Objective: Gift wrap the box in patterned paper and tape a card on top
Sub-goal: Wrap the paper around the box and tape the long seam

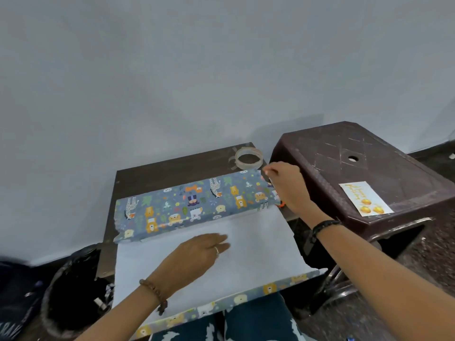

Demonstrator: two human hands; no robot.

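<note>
A long box (192,205) lies across the small dark table (157,175), covered by blue paper printed with animals. The paper's white underside (258,244) spreads toward me, and its patterned near edge (221,303) folds down over the table's front. My left hand (197,254) rests flat on the white paper, fingers straight. My right hand (285,185) is at the box's right end, thumb and finger pinched together on something small; I cannot tell what. A clear tape roll (248,158) lies behind the box. A greeting card (365,199) with gold balloons lies on the brown stool (344,168).
The brown plastic stool stands right beside the table. A dark bin (73,286) sits low at the left. A plain grey wall (197,70) rises directly behind the table. Something small and orange (282,204) peeks out under my right hand.
</note>
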